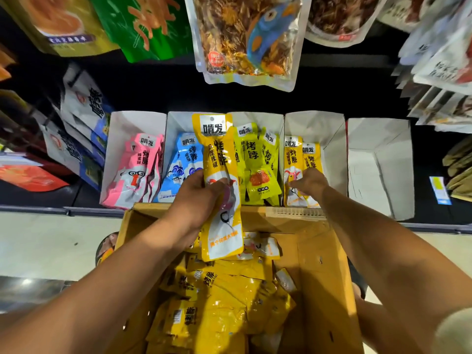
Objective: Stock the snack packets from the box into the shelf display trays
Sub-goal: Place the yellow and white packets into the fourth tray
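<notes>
A cardboard box [324, 272] below me is full of yellow snack packets [229, 302]. My left hand [196, 198] grips one long yellow packet [219, 154] upright above the box's far edge, in front of the shelf trays. My right hand [307, 183] reaches into the fourth white display tray [329, 139] and holds the yellow packets [301, 154] standing there. The other trays hold pink packets [138, 169], blue packets [181, 164] and lime-green packets [258, 159].
An empty white tray [378, 164] stands at the far right of the row. Large snack bags [245, 39] hang above the trays, with more bags at both sides. The shelf's front edge [51, 209] runs left of the box. Pale floor lies below it.
</notes>
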Action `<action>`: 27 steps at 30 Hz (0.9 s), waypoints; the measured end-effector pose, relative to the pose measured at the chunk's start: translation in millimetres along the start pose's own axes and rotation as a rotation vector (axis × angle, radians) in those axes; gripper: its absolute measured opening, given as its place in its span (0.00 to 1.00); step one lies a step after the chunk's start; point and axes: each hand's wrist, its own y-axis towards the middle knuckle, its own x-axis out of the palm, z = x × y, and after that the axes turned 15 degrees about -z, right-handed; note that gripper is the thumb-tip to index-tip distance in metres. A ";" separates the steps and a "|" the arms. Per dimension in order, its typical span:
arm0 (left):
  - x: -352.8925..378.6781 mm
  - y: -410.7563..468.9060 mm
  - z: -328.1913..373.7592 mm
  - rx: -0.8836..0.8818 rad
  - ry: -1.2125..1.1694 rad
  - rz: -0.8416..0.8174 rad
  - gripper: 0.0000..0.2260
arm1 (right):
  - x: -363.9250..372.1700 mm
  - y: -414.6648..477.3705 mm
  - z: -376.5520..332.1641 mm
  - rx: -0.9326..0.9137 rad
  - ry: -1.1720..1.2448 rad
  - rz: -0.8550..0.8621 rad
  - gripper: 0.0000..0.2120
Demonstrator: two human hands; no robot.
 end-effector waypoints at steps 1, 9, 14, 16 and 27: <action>-0.3 0.4 -0.7 0.000 0.005 -0.001 0.07 | 0.0 0.4 -0.6 0.003 -0.017 0.001 0.20; -1.7 -0.3 -2.0 -0.010 0.037 0.015 0.08 | -1.5 -5.9 2.8 -0.012 -0.062 -0.051 0.24; -2.2 -1.9 -1.4 -0.013 0.050 0.005 0.07 | -14.5 -35.0 1.9 -0.080 -0.042 -0.060 0.39; -1.4 -3.0 0.1 -0.008 0.047 0.000 0.06 | -24.1 -49.5 -2.9 -0.108 -0.051 -0.057 0.40; 10.1 -21.9 22.3 0.002 0.069 -0.018 0.07 | -36.0 -177.8 -55.8 -0.439 -0.119 0.067 0.35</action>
